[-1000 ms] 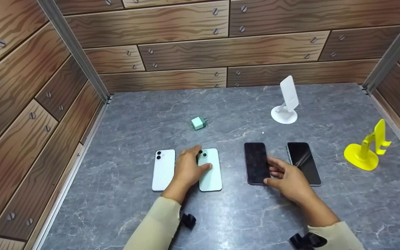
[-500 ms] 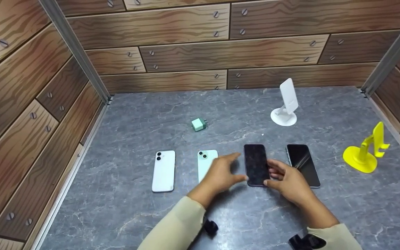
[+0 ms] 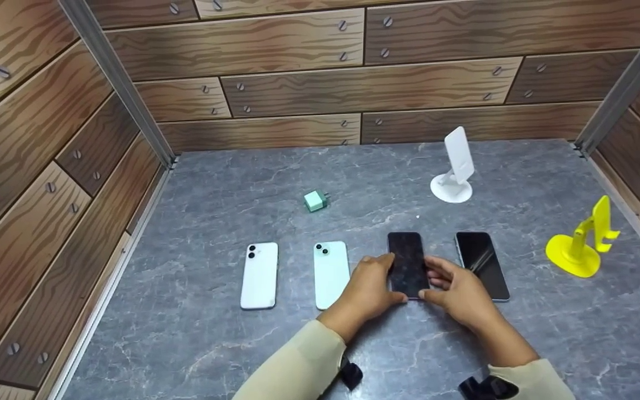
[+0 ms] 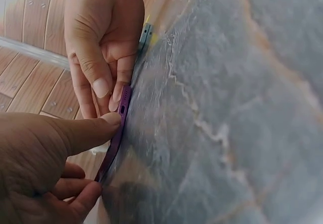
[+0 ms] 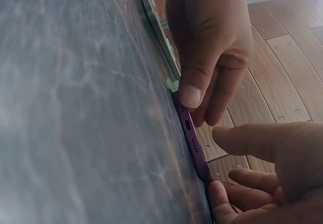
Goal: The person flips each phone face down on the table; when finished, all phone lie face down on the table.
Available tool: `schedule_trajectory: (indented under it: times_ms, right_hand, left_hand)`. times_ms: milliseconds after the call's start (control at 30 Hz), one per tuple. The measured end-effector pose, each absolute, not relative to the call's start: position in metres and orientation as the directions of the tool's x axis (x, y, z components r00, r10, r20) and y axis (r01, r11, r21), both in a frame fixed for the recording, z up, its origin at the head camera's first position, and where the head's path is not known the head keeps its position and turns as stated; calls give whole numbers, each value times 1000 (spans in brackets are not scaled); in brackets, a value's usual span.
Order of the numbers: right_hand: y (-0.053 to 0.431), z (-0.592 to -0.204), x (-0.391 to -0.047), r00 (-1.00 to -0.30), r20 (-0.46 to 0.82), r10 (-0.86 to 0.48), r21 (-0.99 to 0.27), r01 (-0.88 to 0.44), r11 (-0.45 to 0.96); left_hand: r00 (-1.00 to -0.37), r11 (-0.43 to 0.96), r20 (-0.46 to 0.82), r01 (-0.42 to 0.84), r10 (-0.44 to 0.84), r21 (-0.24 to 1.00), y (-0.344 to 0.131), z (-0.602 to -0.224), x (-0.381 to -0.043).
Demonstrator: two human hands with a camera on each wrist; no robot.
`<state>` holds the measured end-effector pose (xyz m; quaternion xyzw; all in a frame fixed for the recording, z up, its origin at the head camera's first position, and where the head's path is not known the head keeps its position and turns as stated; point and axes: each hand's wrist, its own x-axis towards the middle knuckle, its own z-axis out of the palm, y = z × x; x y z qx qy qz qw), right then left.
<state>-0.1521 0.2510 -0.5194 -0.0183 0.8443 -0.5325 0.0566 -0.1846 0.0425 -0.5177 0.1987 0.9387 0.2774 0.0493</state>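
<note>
A smartphone with a dark screen and purple frame point(image 3: 408, 258) lies face up on the grey marbled table point(image 3: 186, 350). My left hand point(image 3: 365, 288) holds its left side, with the thumb at the bottom edge beside the charging port. Along the right side, the fingers of my right hand point(image 3: 460, 286) are curled against the edge, thumb near the bottom corner. A mint green phone point(image 3: 330, 272), back up, is partly covered by my left hand. Just right of the right hand lies another dark-screened phone point(image 3: 484, 264). A white phone point(image 3: 259, 276) lies back up at far left.
Behind the phones sits a small green charger plug point(image 3: 315, 200). A white phone stand point(image 3: 456, 172) stands at the back right, and a yellow phone stand point(image 3: 575, 253) at the right. Wood-patterned walls point(image 3: 298, 50) enclose the table's back and sides.
My left hand has moved right from the mint green phone to the left side of the purple-framed phone. The right hand has stayed at that phone's right edge.
</note>
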Motion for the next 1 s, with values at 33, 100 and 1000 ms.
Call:
schedule_trajectory:
  times_ms: [33, 100, 1000]
  right_hand:
    - [251, -519, -152, -993, -76, -90, -900, 29, 434]
    - [250, -519, -153, -993, -75, -89, -897, 28, 440]
    - [249, -516, -154, -990, -135, -37, -960, 122, 253]
  left_hand:
    - [-915, 768, 27, 353, 402, 535, 42, -518, -185]
    - [-913, 768, 43, 365, 405, 526, 41, -519, -185]
    - [-920, 774, 44, 353, 389, 526, 36, -521, -186]
